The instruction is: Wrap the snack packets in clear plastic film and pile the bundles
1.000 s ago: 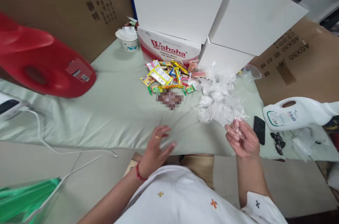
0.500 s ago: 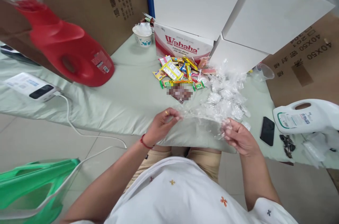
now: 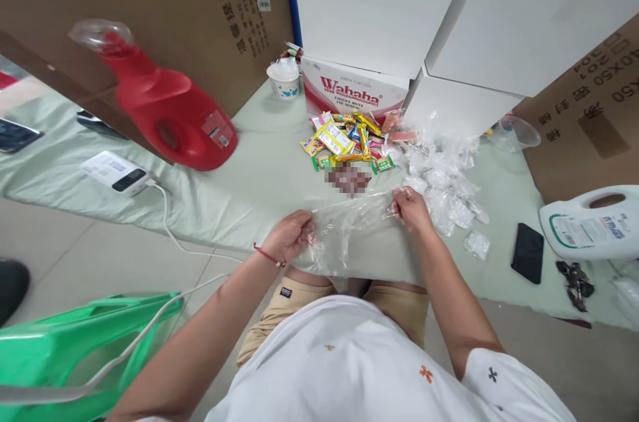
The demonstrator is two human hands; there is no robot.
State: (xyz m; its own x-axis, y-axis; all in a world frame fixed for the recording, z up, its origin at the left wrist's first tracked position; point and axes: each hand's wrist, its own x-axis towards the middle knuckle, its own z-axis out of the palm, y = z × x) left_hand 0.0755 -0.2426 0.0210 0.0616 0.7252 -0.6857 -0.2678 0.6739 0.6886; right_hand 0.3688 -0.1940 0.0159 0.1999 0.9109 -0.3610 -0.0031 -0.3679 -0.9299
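Observation:
A clear plastic bag (image 3: 344, 229) is stretched between my two hands above the table's front edge. My left hand (image 3: 294, 235), with a red cord at the wrist, is closed on its left end. At the other end, my right hand (image 3: 410, 208) pinches the film. Just beyond lie wrapped snacks (image 3: 337, 137) in yellow, green and pink packets, with a brown packet (image 3: 348, 179) partly blurred in front. To their right, a heap of crumpled clear plastic bags (image 3: 442, 176) spreads beside my right hand. One small folded bag (image 3: 476, 245) lies apart from the heap.
A red jug (image 3: 174, 119) and a white power bank (image 3: 117, 172) with a cable are on the left. Behind stand a Wahaha carton (image 3: 354, 92), white boxes (image 3: 374, 2) and a paper cup (image 3: 283, 81). Rightward are a phone (image 3: 528, 253), keys (image 3: 575, 283) and a white jug (image 3: 592, 222).
My hands have pulled the clear bag out wider and flatter, and it now hangs lower between them. The right hand has risen and shifted left. The whole view has swung slightly left.

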